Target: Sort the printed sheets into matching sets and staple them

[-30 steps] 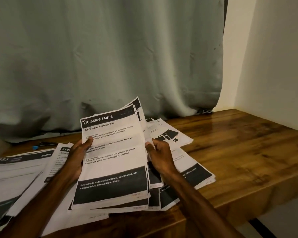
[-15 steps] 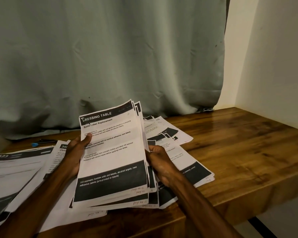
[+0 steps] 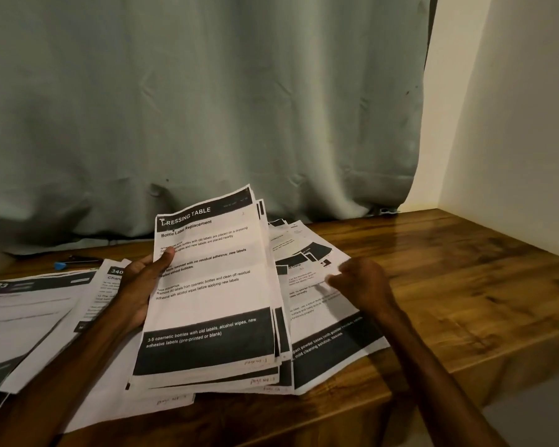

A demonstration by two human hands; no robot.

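The top sheet I hold reads "DRESSING TABLE" and "Bottle Label Replacement"; a sheet far left shows "1623" (another sheet, "340").

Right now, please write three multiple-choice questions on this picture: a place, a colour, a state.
1. Where is the right hand? A on the held stack; B over the loose sheets right of it; C out of view.
2. Bottom band of the top sheet: A dark; B red; C yellow.
3. What grips the held stack? A left hand alone; B right hand alone; C both.
Key: B, it hangs clear of the stack; A, white print on dark; A, only the left thumb presses it.
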